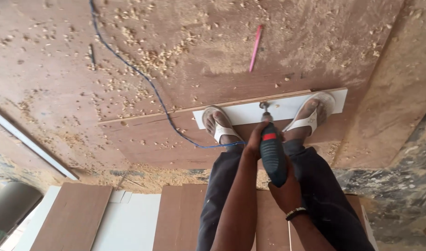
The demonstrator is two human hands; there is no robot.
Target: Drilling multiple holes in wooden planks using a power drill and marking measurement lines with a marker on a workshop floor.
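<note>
White board (287, 108): under both sandals, on plywood.
Drill (272, 155): bit down on board.
Left hand (255, 142): fingers around drill front.
Right hand (287, 193): fingers grip drill rear.

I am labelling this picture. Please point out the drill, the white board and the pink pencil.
drill (272, 155): head view, middle of its dark body.
white board (250, 111): head view, bare face between the feet.
pink pencil (255, 49): head view, mid-shaft.

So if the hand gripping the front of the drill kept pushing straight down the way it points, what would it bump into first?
Most likely the white board. The left hand grips the drill, whose bit already meets that board between the two sandalled feet, though exact depth is hard to judge.
</note>
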